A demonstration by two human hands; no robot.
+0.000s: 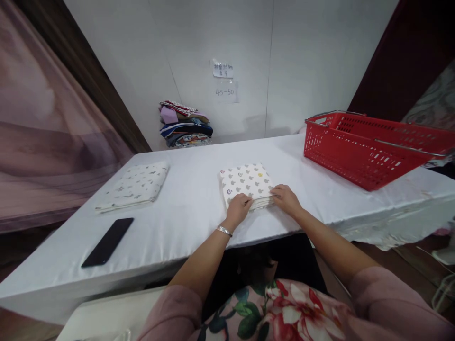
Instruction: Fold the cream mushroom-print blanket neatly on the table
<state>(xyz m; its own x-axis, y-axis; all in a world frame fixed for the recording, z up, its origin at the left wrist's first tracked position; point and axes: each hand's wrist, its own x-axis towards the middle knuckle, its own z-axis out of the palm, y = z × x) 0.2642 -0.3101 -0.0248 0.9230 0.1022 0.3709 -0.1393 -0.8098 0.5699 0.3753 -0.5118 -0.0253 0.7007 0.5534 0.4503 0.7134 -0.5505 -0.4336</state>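
A folded white cloth (247, 181) with grey printed shapes and a few coloured ones lies in front of me on the table. My left hand (239, 208) is closed on its near left edge, thumb and fingers pinched together. At the near right corner, my right hand (285, 198) grips the same cloth with its fingertips. Several folded layers show along the near edge between the hands. Another folded white cloth (137, 184) with a small grey print rests flat to the left, apart from both hands.
A black phone (107, 242) lies near the table's front left edge. At the right stands a red plastic basket (355, 151) with metal handles. Folded textiles (185, 125) are stacked by the wall behind the white-covered table (192, 189). Paper notes (224, 80) hang on the wall.
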